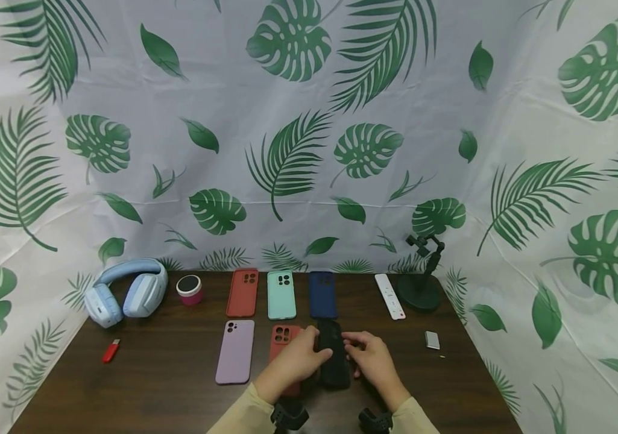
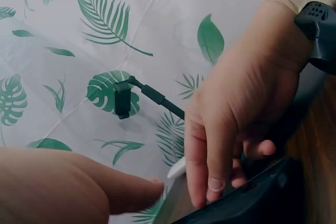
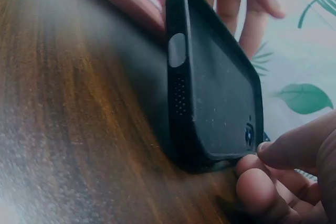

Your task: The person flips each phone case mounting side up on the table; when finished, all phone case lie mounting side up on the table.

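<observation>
A black phone case [image 1: 333, 364] is held tilted up off the dark wooden table, its hollow inner side [image 3: 223, 82] showing in the right wrist view. My left hand [image 1: 299, 354] grips its left side, with the thumb over the case and some fingers hidden behind it. At the opposite long edge my right hand [image 1: 372, 358] pinches the rim between thumb and fingertips, as the right wrist view shows. Beneath my left hand and forearm lies a red phone case [image 1: 283, 335], partly covered. A lilac phone case [image 1: 235, 352] lies to its left.
Behind stand in a row a red case [image 1: 242, 293], a mint case [image 1: 281, 295] and a navy case [image 1: 322, 295]. Blue headphones [image 1: 126, 292], a pink jar [image 1: 189, 290] and a red USB stick [image 1: 111, 351] lie left; a white remote [image 1: 390, 296], black stand [image 1: 419, 292] and small silver item [image 1: 431, 340] right.
</observation>
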The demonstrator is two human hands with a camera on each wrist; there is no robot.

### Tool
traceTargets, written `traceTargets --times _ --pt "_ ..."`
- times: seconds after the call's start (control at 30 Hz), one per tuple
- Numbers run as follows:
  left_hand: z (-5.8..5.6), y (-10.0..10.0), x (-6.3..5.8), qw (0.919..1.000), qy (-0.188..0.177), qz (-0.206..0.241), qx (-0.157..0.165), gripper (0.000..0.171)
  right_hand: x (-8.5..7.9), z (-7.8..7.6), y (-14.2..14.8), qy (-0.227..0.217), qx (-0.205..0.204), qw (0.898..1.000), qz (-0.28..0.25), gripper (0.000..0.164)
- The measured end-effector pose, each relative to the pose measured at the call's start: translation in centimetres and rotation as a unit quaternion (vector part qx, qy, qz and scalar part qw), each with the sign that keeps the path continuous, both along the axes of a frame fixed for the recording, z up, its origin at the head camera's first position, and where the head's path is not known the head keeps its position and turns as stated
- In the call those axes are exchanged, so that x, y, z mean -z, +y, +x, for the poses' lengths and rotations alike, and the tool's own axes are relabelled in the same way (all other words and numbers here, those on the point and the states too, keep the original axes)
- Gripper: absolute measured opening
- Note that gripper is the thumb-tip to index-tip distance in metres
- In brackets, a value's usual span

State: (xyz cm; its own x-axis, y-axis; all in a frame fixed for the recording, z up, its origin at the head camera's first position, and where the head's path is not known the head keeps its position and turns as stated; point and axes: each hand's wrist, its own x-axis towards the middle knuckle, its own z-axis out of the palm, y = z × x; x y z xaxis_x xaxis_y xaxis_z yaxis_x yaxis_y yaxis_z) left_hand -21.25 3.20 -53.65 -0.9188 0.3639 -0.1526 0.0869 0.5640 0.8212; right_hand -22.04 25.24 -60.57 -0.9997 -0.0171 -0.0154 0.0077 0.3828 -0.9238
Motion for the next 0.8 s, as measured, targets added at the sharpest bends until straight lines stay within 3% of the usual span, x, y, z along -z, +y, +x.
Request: traceTargets --times 0.07,0.23,0.4,0.67,0.8 --pt "-0.01 0.0 -0.43 0.9996 0.012 -0.025 -0.001 0.059 0.03 0.0 0.13 -0.001 0.004 1.0 0.001 0.026" --pt "0.03 0.03 -1.12 0.9995 0.003 -0.028 0.014 0.067 -0.07 0.02 0.24 -0.001 0.02 1.0 0.011 0.021" --pt "-0.08 0.17 -1.15 0.9982 -0.049 -0.005 0.034 0.074 -0.28 0.02 0.41 0.012 0.045 0.999 0.022 0.024" --pt "-0.05 0.29 -0.94 0.9952 -0.095 -0.009 0.023 0.079 -0.2 -0.1 0.43 0.004 0.051 0.999 0.012 0.019" --pt "-0.12 0.38 -0.5 0.9958 -0.089 0.013 0.014 0.076 -0.25 -0.08 0.32 -0.007 0.063 0.998 -0.007 0.018"
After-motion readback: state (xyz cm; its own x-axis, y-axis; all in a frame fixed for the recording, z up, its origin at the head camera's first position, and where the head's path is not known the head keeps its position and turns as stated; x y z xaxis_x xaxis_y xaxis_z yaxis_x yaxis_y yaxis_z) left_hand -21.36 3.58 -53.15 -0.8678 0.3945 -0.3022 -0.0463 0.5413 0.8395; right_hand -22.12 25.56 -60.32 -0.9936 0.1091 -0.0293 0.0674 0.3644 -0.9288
